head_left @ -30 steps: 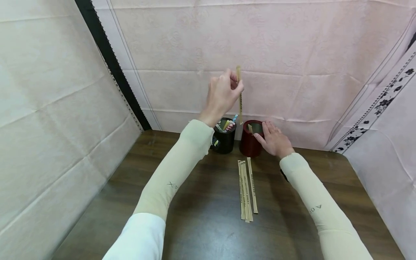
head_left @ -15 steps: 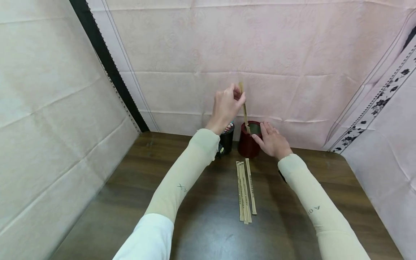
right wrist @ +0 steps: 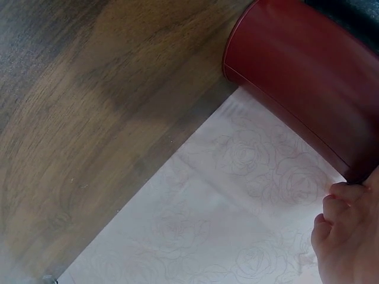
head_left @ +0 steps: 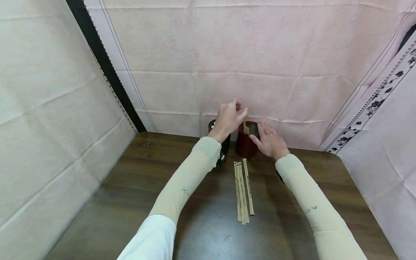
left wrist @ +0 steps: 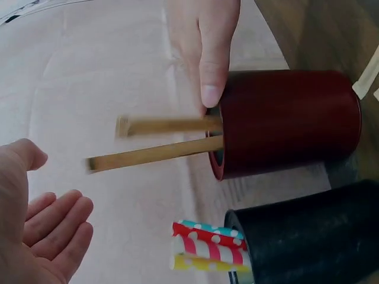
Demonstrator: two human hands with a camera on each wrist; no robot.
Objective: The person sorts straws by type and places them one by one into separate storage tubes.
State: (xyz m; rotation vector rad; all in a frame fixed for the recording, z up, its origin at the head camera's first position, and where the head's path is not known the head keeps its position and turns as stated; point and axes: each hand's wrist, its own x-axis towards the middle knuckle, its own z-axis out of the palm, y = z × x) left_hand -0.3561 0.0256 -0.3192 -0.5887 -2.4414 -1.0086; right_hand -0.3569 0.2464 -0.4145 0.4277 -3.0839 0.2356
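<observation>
Right hand (head_left: 272, 142) rests, fingers extended, on the rim of the red cup (head_left: 246, 146), probably so you steady it near the back edge of the table (head_left: 211, 220). Your left hand (head_left: 227, 119), fingers loosely spread, pinches nothing, just beside two slim strips (left wrist: 155, 155) standing in that cup: long axes near upright, tips up, slightly splayed. Your loose strips (head_left: 242, 191) run lengthwise from back edge toward front.

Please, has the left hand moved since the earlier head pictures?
Yes. Judged against the red cup in the head view, the left hand has come lower and slightly rightward, nearer to the cup.
</observation>
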